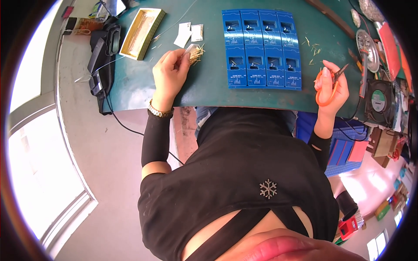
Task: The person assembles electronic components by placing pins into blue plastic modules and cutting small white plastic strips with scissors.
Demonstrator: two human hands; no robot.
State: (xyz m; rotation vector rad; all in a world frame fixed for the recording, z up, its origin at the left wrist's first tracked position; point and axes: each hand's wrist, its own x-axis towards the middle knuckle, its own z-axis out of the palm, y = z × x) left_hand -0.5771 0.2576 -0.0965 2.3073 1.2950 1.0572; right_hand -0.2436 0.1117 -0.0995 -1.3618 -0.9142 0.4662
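Clearly, in the head view, the left hand has its grip pinched on a small clear plastic bag of thin gold-coloured pins over the green desk. The right hand has its grip wrapped around orange-handled metal scissors, blades pointing to the upper right. Between the hands lie flat blue rectangular panels with cut-outs, set side by side.

On the dark green tabletop lie a blue rectangular panel with eight cut-out windows, a shallow yellow open-topped box, small white flat packets and scattered thin gold-coloured pins.
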